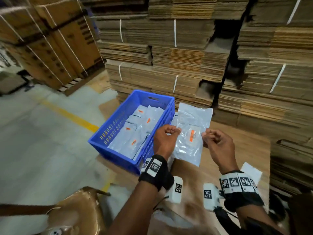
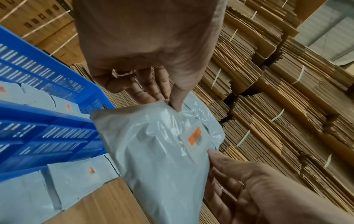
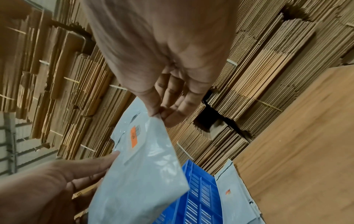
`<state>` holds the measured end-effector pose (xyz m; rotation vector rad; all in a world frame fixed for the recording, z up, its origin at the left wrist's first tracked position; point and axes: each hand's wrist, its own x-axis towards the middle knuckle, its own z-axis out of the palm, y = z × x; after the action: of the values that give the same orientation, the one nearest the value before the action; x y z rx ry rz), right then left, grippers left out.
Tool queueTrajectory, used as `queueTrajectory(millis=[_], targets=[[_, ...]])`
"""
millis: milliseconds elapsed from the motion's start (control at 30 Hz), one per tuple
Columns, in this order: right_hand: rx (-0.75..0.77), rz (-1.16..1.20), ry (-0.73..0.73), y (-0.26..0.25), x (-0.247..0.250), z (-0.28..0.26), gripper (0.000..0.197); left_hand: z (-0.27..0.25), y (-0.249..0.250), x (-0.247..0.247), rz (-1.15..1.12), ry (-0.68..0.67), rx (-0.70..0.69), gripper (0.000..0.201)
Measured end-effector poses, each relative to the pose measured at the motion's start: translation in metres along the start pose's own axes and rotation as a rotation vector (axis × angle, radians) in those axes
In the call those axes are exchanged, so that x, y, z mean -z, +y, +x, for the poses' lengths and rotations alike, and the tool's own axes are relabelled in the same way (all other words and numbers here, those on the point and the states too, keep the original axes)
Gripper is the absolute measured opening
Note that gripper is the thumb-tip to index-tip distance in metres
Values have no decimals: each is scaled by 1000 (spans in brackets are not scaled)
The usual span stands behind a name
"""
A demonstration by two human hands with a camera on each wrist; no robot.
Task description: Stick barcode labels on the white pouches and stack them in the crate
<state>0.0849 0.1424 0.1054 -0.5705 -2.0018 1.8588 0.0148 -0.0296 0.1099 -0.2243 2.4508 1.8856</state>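
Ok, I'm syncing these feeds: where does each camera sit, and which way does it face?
Head: on the head, looking down at the crate; both forearms, left hand and right hand show.
Left wrist: on the left wrist, looking along the fingers at the pouch; both hands show.
Right wrist: on the right wrist, looking along its fingers at the pouch; both hands show.
Shared: all three show the pouch's orange label and the crate.

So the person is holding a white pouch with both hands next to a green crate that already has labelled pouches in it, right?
Not quite: the crate is blue, not green, as the head view shows plainly. The rest holds: the left hand and the right hand both pinch the white pouch beside it, and pouches with orange labels already lie inside the crate.
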Motion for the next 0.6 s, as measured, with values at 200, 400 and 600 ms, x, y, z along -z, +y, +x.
queueTrajectory(millis=[200,400,600], targets=[[27,-33,28,-4,-59,29,4,61,-5,31,15,-66,-3,15],[-46,-111,73,13,-167,80,11,184,-16,99,172,-226,2,18],[-184,-299,104,42,-271,105,11,289,-44,156,341,-481,99,15]])
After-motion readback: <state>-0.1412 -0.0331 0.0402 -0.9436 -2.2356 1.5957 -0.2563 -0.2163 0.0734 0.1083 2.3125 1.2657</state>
